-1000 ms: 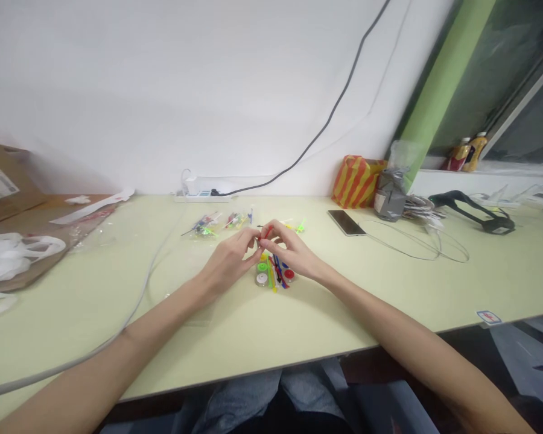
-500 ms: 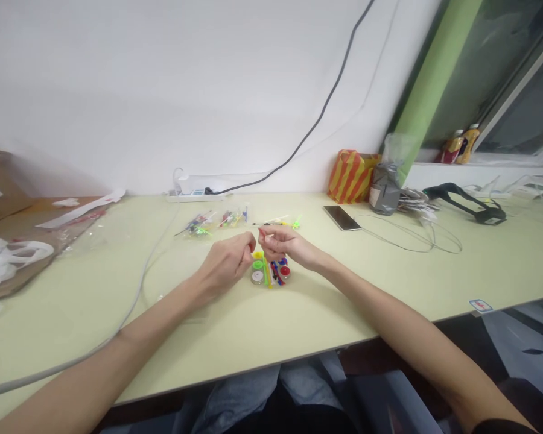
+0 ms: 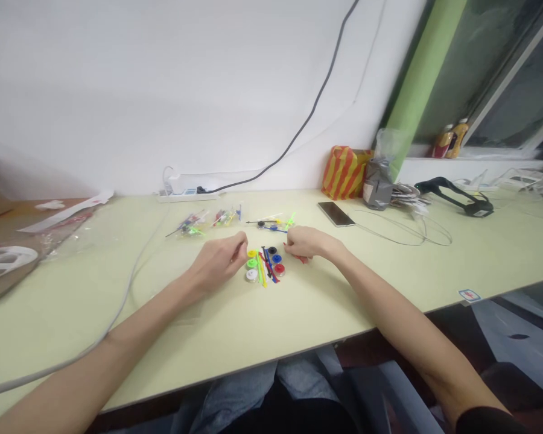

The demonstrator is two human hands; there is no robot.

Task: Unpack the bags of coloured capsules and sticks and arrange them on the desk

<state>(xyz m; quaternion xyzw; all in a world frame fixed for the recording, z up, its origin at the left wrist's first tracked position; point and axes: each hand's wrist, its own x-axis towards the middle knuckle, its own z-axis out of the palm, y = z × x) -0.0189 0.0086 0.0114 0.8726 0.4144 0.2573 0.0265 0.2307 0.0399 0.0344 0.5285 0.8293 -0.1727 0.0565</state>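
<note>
My right hand [image 3: 311, 242] is closed on a small red plastic piece [image 3: 304, 259], mostly covered by the fingers, just right of a cluster of small parts. To the left of that cluster is my left hand [image 3: 222, 256], its fingers curled in a pinch; what they hold, if anything, is hidden. Between the hands stand yellow [image 3: 252, 254], green [image 3: 252, 263] and white round bases [image 3: 251, 275] in one column. Black [image 3: 272, 250], blue [image 3: 277, 258] and red round bases [image 3: 279, 270] form another. Several coloured plastic arrows [image 3: 266, 265] lie between the columns.
Behind the hands lie assembled arrow spinners [image 3: 271, 227] and bagged parts [image 3: 187, 223]. A phone [image 3: 336, 213] and striped bag [image 3: 346, 173] are at back right. A grey cable [image 3: 129, 289] runs past my left forearm; a power strip [image 3: 187, 194] is by the wall.
My hands have moved apart, the right one going right with the red piece. The round bases and arrows between them now show more fully. The view has shifted slightly.
</note>
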